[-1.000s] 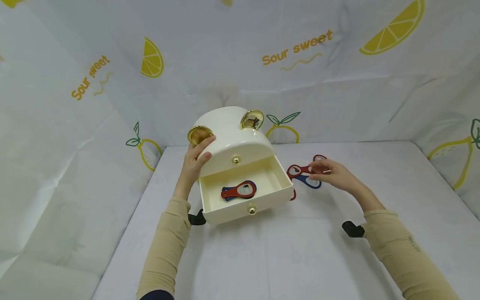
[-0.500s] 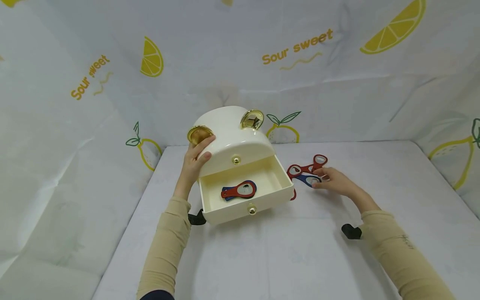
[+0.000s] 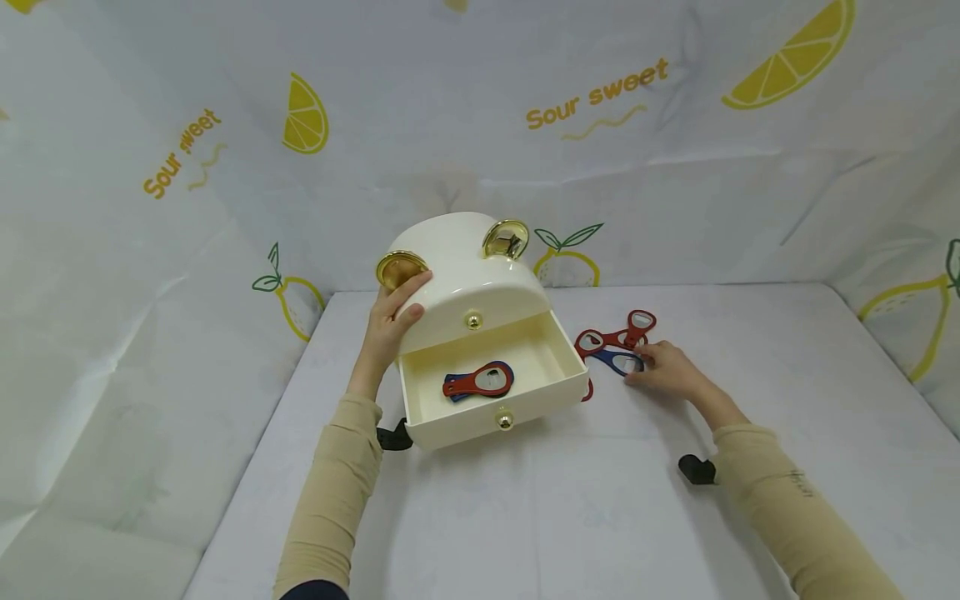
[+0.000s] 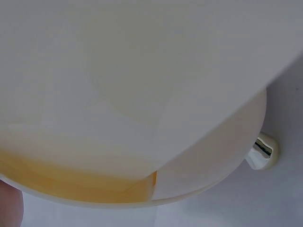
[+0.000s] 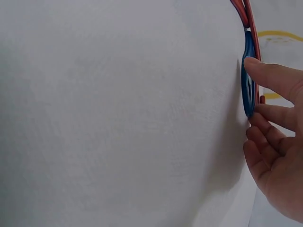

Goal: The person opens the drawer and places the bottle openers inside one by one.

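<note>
A white storage box (image 3: 468, 250) with gold ears and round knobs stands on the table, its lower drawer (image 3: 536, 346) pulled out. My left hand (image 3: 387, 329) grips the box's upper left edge below the gold ear, thumb on the front. A red bottle opener (image 3: 476, 382) lies over a blue one in the drawer. To the right of the box, my right hand (image 3: 670, 371) pinches the ring end of a blue bottle opener (image 5: 247, 90) lying among red bottle openers (image 3: 590, 341). The box's side fills most of the left wrist view.
Another red piece (image 3: 587, 390) shows partly from behind the drawer's right side. A white cloth (image 3: 487, 517) covers the table, and a lemon-printed backdrop (image 3: 450, 100) rises behind and beside it. A black wrist mount (image 3: 697, 469) hangs by the right sleeve.
My right hand has moved slightly left and down onto the blue opener's ring end, away from the upper red one. The left hand, box and drawer stay put.
</note>
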